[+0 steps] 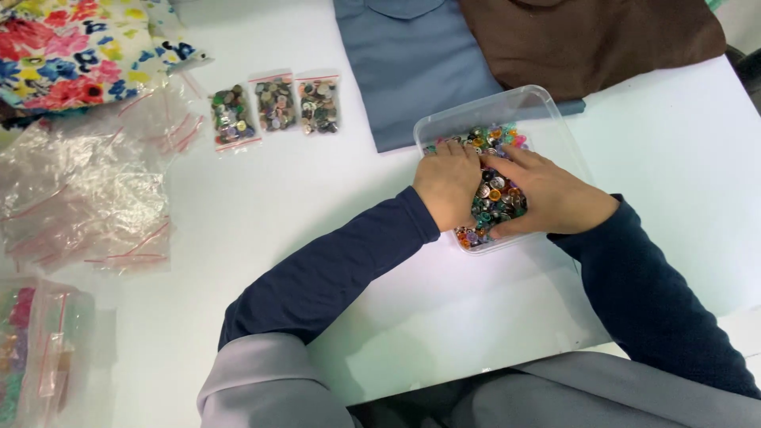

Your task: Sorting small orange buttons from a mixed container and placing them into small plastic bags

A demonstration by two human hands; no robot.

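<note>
Mixed coloured buttons (495,198) in clear tray (507,107)

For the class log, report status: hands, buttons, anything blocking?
Left hand and right hand both in clear tray, cupped around mixed buttons. Grip not discernible. Three filled bags lie apart, nothing blocking.

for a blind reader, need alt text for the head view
Both hands, left hand and right hand, dig into mixed coloured buttons in a clear plastic tray on a white table. Three small bags of buttons lie left.
</note>
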